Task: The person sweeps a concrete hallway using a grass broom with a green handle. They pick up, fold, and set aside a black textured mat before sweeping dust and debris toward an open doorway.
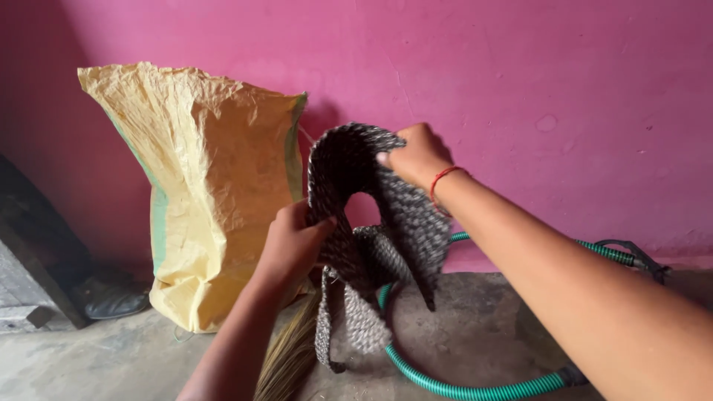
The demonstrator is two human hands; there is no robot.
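Both hands hold grey woven cloth (371,223) up, in front of pink wall (520,89). Left hand (291,249) pinches lower left edge, fingers tight. Right hand (414,154) grips top fold, fist closed, red thread (444,178) on wrist.

Step looks like folding or shaking out cloth. Next move needs firm grip on both edges, so loose ends don't drop.

Cloth bends over like arch. Long side runs up and down; ends hang toward floor (111,364), over green hose (475,389). Yellow sack (208,186) stands left; broom (290,356) leans below.
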